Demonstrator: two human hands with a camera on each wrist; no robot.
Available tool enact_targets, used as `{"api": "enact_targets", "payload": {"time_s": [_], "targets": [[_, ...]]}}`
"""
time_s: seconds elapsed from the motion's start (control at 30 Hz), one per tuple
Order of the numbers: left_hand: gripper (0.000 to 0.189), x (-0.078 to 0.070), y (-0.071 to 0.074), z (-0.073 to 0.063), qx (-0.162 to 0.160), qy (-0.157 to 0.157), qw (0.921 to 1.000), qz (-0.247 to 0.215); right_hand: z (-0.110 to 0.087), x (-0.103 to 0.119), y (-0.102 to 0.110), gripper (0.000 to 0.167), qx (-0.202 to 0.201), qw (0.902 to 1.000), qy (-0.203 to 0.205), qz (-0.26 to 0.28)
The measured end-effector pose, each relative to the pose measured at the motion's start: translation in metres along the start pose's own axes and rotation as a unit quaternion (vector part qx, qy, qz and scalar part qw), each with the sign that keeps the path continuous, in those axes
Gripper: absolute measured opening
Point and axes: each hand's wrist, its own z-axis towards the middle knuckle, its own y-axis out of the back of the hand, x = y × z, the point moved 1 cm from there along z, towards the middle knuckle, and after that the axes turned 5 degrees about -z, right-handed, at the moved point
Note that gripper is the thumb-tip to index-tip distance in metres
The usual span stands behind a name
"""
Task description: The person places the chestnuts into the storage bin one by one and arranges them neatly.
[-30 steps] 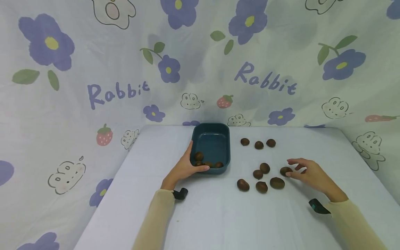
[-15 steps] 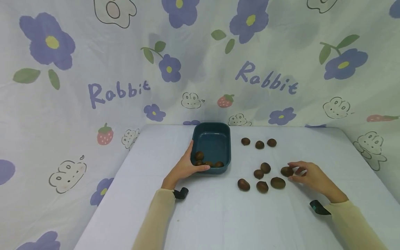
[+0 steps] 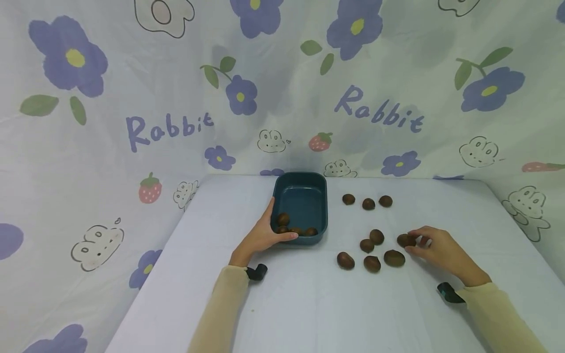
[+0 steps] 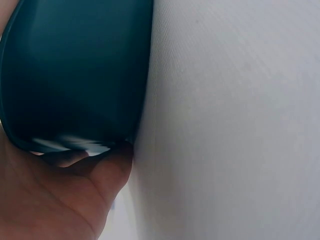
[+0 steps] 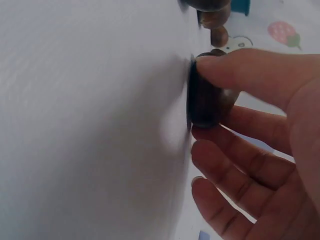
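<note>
Right hand (image 3: 437, 247) and left hand (image 3: 260, 237) are both occupied. By the right hand, one chestnut (image 3: 405, 240) is pinched at the right of the scattered group, between thumb and fingertips; in the right wrist view, two other fingers are seen bent and clear of it. A second ago the thumb and index finger were spread wider around that same chestnut; the gap has now been narrowed until it is gripped. What has been gained, it can be judged, is a hold rather than a displacement: the chestnut is seen low at the white table (image 3: 291, 304), and whether it has been raised at all cannot be told.

By the left hand, the dark teal container (image 3: 302, 201) is gripped at its near left corner, with the thumb laid along the near wall. This grip is unchanged, so the container appears to be kept steady. Inside it, four chestnuts (image 3: 283, 219) are gathered toward the near end, the same number as was visible before. To the right of the container, three far chestnuts (image 3: 368, 204) are set in a loose row, two middle chestnuts (image 3: 376, 237) are placed close together, and three near chestnuts (image 3: 372, 264) are spread in a line, the rightmost near the pinched one.
</note>
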Motion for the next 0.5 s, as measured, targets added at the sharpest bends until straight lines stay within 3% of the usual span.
{"api": "enact_targets", "payload": {"time_s": [0.23, 0.5], "targets": [[0.141, -0.002, -0.001, -0.001, 0.002, 0.006, 1.0000, -0.003, 0.000, 0.000, 0.004, 0.037, -0.026, 0.9996, 0.004, -0.007], [0.141, -0.002, 0.000, -0.001, 0.000, 0.004, 1.0000, 0.000, 0.005, 0.009, 0.013, 0.028, -0.070, 0.9966, 0.029, 0.033]]}}
